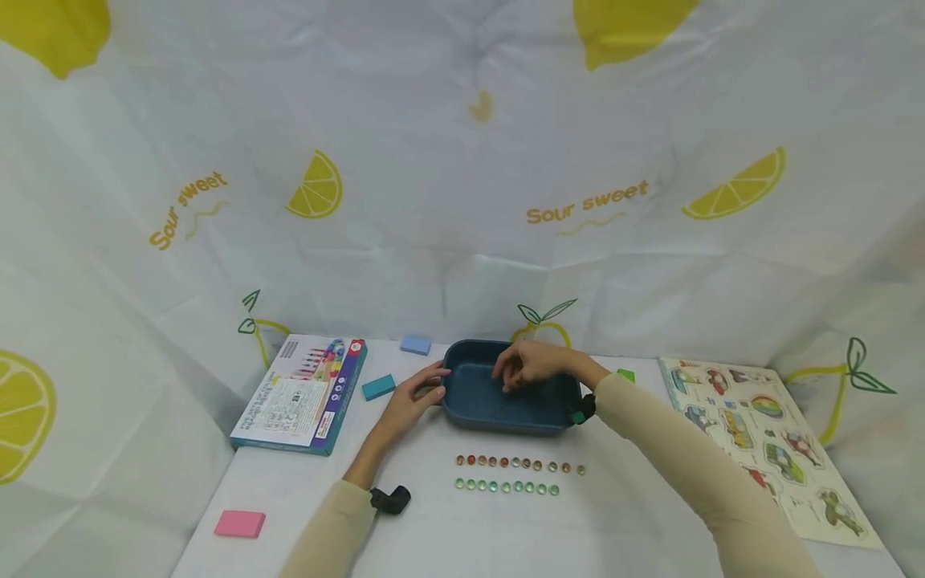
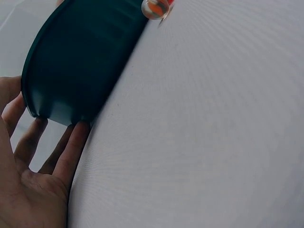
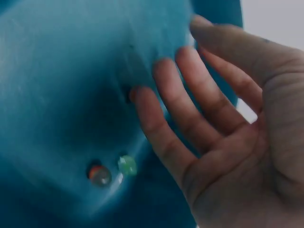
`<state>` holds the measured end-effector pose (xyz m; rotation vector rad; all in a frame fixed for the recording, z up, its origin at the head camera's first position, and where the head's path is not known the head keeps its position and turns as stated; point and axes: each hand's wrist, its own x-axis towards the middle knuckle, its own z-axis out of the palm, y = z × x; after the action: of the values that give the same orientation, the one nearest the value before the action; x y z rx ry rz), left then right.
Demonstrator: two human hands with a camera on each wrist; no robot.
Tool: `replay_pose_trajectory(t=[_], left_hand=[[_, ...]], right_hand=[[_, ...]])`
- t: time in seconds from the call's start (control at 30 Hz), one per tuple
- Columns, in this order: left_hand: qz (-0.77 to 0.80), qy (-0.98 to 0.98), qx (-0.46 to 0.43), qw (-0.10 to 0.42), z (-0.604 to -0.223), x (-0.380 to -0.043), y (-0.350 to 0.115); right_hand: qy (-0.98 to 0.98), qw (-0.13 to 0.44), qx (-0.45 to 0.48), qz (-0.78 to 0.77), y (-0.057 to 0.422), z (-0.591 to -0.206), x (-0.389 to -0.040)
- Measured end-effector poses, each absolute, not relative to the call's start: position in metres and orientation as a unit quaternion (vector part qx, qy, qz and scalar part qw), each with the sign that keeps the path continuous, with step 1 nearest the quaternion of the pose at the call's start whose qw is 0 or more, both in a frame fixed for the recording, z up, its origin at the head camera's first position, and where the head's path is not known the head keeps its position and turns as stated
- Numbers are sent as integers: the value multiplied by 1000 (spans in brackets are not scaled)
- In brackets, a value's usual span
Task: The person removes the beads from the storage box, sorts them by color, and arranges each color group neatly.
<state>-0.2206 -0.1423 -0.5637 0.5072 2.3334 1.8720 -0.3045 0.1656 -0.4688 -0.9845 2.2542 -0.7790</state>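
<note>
A dark blue rectangular tray sits on the white-covered table. My left hand touches its left end, and in the left wrist view the fairly straight fingers meet the outer wall. Inside the tray hovers my right hand, its fingers loosely bent. In the right wrist view a green marble and an orange-and-clear marble lie on the tray's bottom. A small reddish thing, partly hidden, is by one right fingertip. Nothing is visibly pinched.
In front of the tray lie a row of reddish and clear marbles and a row of green marbles. A boxed set, blue block, light blue block and pink block lie leftward. A picture board lies right.
</note>
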Motion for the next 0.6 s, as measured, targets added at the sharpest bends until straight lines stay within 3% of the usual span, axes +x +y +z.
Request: replay_pose_trajectory(t=[0.23,0.43,0.6], left_hand=[[610,773,163,57,-566,-220,-141],[610,773,161,61,-564,-220,-141],[611,772,165,54,-561,-220,-142]], right_hand=[[802,371,-362,-296,149,-475,-299],[810,385,-349,-272,137,-482,-294],[822,360,-357,-259,122,-480,-295]])
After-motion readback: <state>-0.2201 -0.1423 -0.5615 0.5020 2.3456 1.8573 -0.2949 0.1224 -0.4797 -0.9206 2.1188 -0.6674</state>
